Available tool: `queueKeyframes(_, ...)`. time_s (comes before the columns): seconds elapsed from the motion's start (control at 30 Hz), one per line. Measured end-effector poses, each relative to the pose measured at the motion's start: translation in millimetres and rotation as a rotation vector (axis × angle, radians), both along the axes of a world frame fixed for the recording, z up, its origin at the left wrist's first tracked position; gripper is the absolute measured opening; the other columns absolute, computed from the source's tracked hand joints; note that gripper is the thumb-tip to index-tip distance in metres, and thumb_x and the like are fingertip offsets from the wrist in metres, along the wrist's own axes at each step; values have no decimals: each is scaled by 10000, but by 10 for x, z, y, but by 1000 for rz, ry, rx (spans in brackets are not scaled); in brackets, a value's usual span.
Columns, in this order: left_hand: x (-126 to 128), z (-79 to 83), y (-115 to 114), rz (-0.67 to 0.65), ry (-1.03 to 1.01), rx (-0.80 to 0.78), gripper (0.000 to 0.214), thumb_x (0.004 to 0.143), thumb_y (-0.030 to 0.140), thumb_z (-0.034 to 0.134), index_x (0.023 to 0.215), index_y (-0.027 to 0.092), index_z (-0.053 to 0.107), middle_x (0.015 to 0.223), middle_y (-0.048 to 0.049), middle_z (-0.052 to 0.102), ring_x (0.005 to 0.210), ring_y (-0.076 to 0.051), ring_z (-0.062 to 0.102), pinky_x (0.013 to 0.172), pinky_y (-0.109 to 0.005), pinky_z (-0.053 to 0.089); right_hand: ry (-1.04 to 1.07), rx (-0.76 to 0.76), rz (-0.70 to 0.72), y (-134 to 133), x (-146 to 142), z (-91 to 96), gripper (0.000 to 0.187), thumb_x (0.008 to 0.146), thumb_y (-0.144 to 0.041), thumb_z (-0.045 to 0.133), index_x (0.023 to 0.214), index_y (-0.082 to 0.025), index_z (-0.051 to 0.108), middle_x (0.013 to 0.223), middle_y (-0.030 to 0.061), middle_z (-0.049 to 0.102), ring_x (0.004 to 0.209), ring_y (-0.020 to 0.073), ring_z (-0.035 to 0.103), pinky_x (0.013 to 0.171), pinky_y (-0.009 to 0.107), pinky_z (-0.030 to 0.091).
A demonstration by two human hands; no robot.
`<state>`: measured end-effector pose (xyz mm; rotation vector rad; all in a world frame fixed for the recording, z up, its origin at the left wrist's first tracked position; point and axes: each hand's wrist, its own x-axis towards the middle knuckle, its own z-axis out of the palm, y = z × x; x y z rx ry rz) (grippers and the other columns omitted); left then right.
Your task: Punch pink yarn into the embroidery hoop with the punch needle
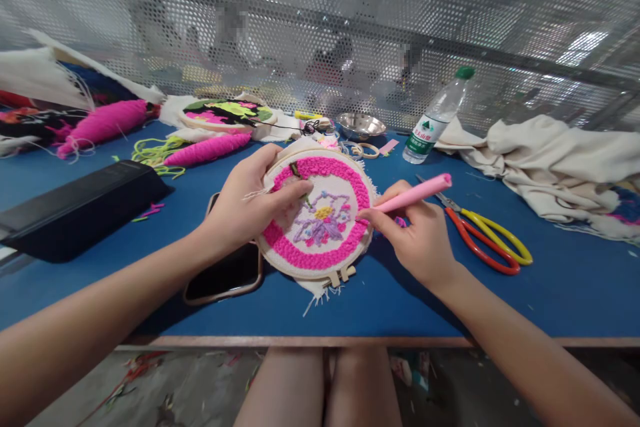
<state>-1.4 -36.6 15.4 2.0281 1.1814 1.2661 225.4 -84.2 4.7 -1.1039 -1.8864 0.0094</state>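
Note:
My left hand (255, 193) grips the left rim of a round embroidery hoop (313, 273), its thumb lying over the fabric. The white cloth in the hoop carries a thick pink looped ring (310, 257) around a purple flower (324, 217) with a yellow centre. In my right hand (420, 233) is a pink punch needle (415, 192), held like a pen at the hoop's right side. Its tip meets the pink ring there; the exact contact is hidden by my fingers. The hoop is tilted above the table, with its wooden clamp (339, 277) towards me.
Red-and-yellow-handled scissors (487, 233) lie right of my right hand. A phone (225, 273) sits under my left wrist, with a black case (85, 203) farther left. Behind are pink yarn (207, 149), another hoop (227, 112), a metal bowl (361, 125), a water bottle (435, 117) and crumpled cloth (550, 153).

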Motion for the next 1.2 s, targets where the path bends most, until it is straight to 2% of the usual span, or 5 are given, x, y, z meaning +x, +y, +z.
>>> queueKeyframes(0.63, 38, -24, 24, 30, -65, -127, 256, 752, 356, 691, 746, 204, 485, 689, 44, 506, 626, -129, 489, 537, -259, 388, -7, -333, 81, 98, -5, -105, 179, 827, -333, 676, 722, -198, 626, 743, -8, 653, 646, 131, 550, 599, 270, 409)
queueKeyframes(0.8, 48, -11, 28, -15, -228, -384, 245, 784, 368, 673, 786, 207, 488, 669, 55, 525, 594, -114, 514, 513, -239, 415, 1, -335, 25, 118, -2, -93, 179, 853, -345, 636, 757, -195, 620, 734, -4, 634, 650, 134, 548, 608, 271, 407)
queueKeyframes(0.97, 81, -36, 22, -170, -497, -689, 265, 808, 482, 636, 865, 240, 544, 759, 33, 670, 699, -181, 635, 620, -322, 524, 200, -418, 110, 225, 82, -131, 253, 846, -419, 625, 788, -173, 606, 750, 17, 627, 658, 148, 591, 592, 271, 459)
queueKeyframes(1.07, 87, -93, 52, -268, -495, -757, 362, 837, 577, 536, 857, 222, 606, 752, -18, 719, 741, -235, 676, 681, -369, 545, 226, -357, 86, 285, 134, -135, 250, 853, -412, 618, 813, -165, 611, 779, 29, 633, 673, 151, 601, 613, 280, 473)
queueKeyframes(1.2, 50, -144, 200, -205, -502, -825, 471, 815, 637, 481, 793, 206, 667, 776, -81, 745, 737, -260, 703, 694, -379, 564, 98, -256, 69, 336, 199, -84, 204, 880, -367, 594, 806, -178, 614, 811, 31, 635, 729, 163, 597, 672, 306, 476)
